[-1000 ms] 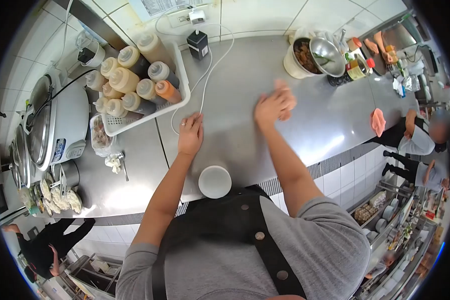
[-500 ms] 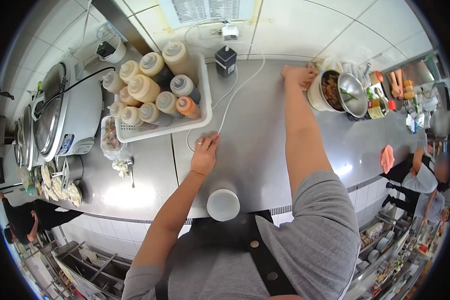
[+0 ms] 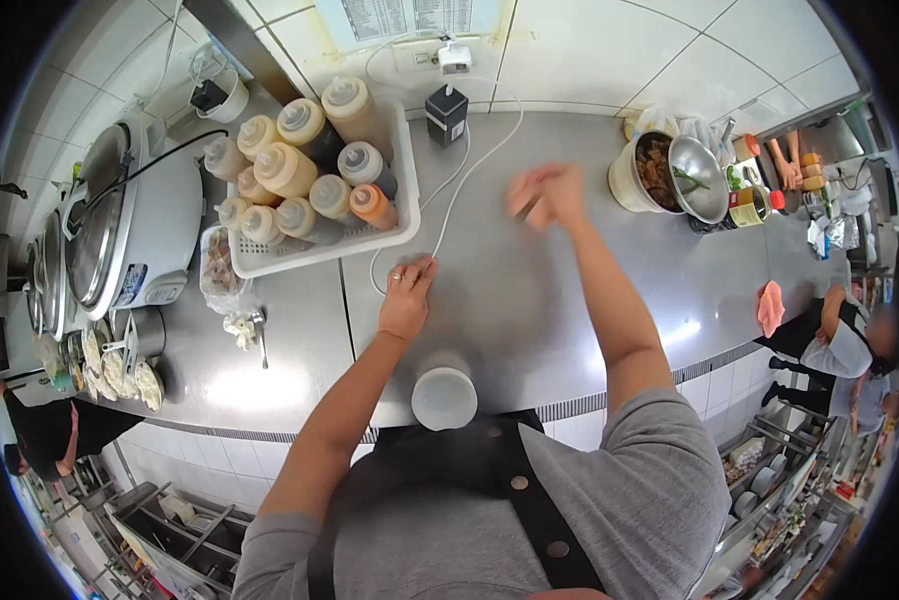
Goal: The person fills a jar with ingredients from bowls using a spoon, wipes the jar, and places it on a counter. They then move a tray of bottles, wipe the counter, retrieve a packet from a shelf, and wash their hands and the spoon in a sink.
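Note:
My left hand [image 3: 408, 298] rests low over the steel counter [image 3: 510, 320], its fingers pinched on a white cable [image 3: 450, 205]. From there the cable runs up to a white plug [image 3: 456, 60] at the wall socket, and a loop of it lies left of the fingers. My right hand [image 3: 550, 195] is over the counter, between the cable and a pot of brown food [image 3: 625, 185]; motion smears its fingers. A small black box [image 3: 448, 115] stands at the wall beside the cable. Close to my body sits a white bowl [image 3: 445, 398].
A white basket [image 3: 320, 257] of squeeze bottles stands left of my left hand. Farther left are a large cooker [image 3: 160, 220] and a spoon [image 3: 261, 340]. On the right are a metal bowl [image 3: 705, 200] and a pink cloth [image 3: 771, 308]. Other people stand at both sides.
My right hand has come away from beside the pot at the wall, moving left and toward me over the counter. My left hand stays at the cable.

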`<state>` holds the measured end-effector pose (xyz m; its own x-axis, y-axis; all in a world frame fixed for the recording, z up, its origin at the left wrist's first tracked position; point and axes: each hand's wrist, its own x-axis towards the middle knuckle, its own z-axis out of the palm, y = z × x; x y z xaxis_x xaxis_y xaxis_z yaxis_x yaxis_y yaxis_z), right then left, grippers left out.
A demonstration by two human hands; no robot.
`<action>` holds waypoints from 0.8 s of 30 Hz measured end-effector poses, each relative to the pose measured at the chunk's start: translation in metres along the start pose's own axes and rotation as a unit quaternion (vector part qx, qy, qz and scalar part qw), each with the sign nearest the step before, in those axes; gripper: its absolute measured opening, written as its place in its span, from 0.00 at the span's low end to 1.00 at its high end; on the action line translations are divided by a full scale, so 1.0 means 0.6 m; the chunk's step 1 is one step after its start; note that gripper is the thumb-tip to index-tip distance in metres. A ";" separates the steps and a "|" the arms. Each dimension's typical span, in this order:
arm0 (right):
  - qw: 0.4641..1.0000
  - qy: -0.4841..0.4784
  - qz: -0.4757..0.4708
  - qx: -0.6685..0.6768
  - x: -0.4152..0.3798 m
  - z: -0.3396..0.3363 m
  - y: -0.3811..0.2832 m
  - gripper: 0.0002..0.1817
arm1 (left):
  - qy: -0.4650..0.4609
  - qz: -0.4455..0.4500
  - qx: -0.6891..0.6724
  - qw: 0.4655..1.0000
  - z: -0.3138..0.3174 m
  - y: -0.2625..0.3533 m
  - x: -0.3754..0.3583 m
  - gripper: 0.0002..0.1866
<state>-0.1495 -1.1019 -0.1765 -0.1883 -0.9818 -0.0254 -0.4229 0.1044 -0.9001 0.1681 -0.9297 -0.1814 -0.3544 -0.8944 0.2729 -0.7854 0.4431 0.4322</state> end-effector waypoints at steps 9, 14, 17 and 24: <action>0.819 0.361 0.136 -0.425 0.281 -0.038 0.078 0.17 | 0.025 0.006 0.013 1.000 -0.002 0.009 0.006 0.26; 0.978 0.145 -0.087 -0.124 0.185 0.014 0.084 0.12 | 0.009 -0.003 -0.005 1.000 -0.001 0.010 0.004 0.27; 0.986 -0.047 -0.084 -0.136 0.126 -0.007 0.029 0.11 | 0.010 0.004 -0.001 1.000 0.000 0.010 0.007 0.28; 0.843 0.398 0.058 -0.356 0.210 -0.017 0.036 0.12 | 0.002 -0.002 0.004 1.000 -0.002 0.011 0.004 0.28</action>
<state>-0.1912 -1.2220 -0.1946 -0.6802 -0.5700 0.4609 -0.7329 0.5392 -0.4148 0.1629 -0.9289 -0.1768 -0.3501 -0.8956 0.2743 -0.7906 0.4396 0.4262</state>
